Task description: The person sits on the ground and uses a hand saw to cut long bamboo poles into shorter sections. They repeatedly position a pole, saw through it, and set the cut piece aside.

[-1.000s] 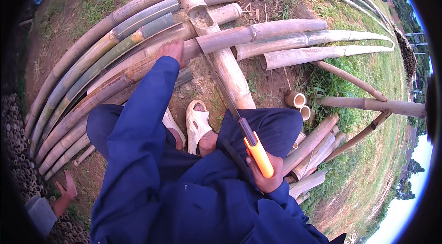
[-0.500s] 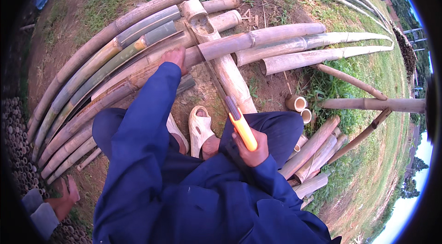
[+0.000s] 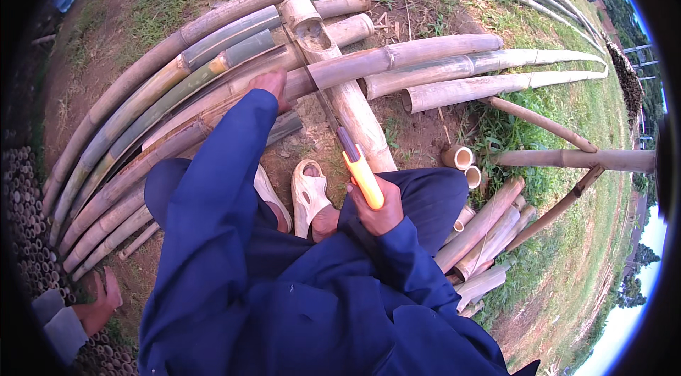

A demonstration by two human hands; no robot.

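My right hand [image 3: 381, 211] is wrapped round the orange-yellow handle of a hand saw [image 3: 364, 179]. The saw's long thin blade lies across a bamboo pole [image 3: 418, 52] and points away from me. Just left of the blade, my left hand [image 3: 271, 85] is closed on that same pole, its fingers partly hidden behind the knuckles and sleeve. Under the pole, crosswise, lies a thick pale bamboo support [image 3: 362, 120] with a hollowed notch near its far end. How deep the blade sits in the pole cannot be made out.
Several more bamboo poles [image 3: 135, 110] lie alongside on the left. Cut bamboo lengths [image 3: 489, 238] are piled by my right knee, near short cut rings [image 3: 461, 157]. A bamboo post frame [image 3: 574, 159] stands at right. Another person's hand [image 3: 105, 298] shows at lower left.
My right hand and the saw have pushed forward, away from me and slightly left, along the cut. My left hand stays on the bamboo pole in the same place.
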